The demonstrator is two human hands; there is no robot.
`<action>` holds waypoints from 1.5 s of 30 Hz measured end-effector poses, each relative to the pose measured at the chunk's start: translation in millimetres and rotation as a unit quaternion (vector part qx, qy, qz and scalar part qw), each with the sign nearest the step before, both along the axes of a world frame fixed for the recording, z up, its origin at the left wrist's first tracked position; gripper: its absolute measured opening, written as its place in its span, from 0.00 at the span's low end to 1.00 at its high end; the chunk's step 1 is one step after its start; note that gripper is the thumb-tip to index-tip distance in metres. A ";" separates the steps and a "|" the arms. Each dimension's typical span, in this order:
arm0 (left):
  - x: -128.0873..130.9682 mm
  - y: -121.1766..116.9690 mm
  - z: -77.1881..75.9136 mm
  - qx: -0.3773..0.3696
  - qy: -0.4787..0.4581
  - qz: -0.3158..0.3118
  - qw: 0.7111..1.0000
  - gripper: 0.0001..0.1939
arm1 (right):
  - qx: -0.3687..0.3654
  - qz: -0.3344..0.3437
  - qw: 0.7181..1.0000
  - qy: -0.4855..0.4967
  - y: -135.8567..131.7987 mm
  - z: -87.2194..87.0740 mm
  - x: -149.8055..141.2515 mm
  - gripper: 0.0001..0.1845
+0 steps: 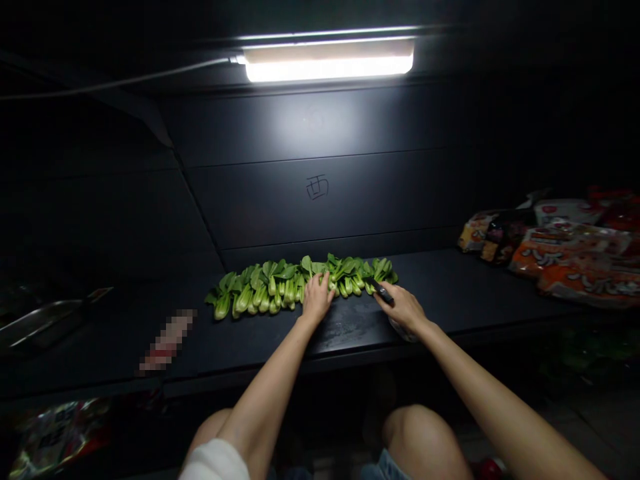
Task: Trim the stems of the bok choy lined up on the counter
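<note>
At the left, a metal tray point(45, 327) sits on the dark shelf point(345, 327), well apart from both hands. To its right begins the row of bok choy point(260, 293), heads packed side by side. The row's long axis runs left to right with a slight slant, its left end lying a little nearer and its right end a little farther. The single heads lie crosswise to that line, leaves on the far side and pale stalk bases on the near side.

Just right of the row's middle, the left hand point(317, 297) comes in from the near side and touches the heads, fingers bent over the stalks (whether they grip one or merely rest there, I cannot tell). It is the hand closer to the bulk of the row, which stretches away to its left.

Farther right, the right hand point(404, 308) is closed around a black tool point(383, 291), which points far and left towards the last heads. This hand stands at the row's right end, on its near side. Well to the right, packaged bags point(575, 257) lie heaped on the shelf.
</note>
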State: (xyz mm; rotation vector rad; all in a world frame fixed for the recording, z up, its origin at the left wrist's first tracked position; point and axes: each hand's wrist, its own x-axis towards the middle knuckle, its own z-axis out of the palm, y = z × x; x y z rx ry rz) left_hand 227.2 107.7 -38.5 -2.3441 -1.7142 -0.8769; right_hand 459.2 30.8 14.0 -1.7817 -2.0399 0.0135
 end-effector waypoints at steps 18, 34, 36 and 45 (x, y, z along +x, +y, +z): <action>19.0 2.7 -13.7 -0.032 -0.024 -0.173 0.984 0.24 | -0.061 0.016 0.995 -0.078 2.7 0.0 1.9 0.16; -63.8 -16.3 -11.5 0.012 -0.047 -0.076 0.996 0.24 | -0.030 0.037 0.997 -0.053 -9.8 0.2 -15.0 0.17; -70.3 -18.0 -10.5 0.013 -0.045 -0.065 0.997 0.24 | -0.028 0.051 0.997 -0.049 -10.3 1.3 -21.1 0.17; -101.6 -29.4 -11.2 0.023 -0.025 -0.015 0.999 0.24 | -0.025 0.080 0.993 -0.081 -13.3 6.8 -55.7 0.16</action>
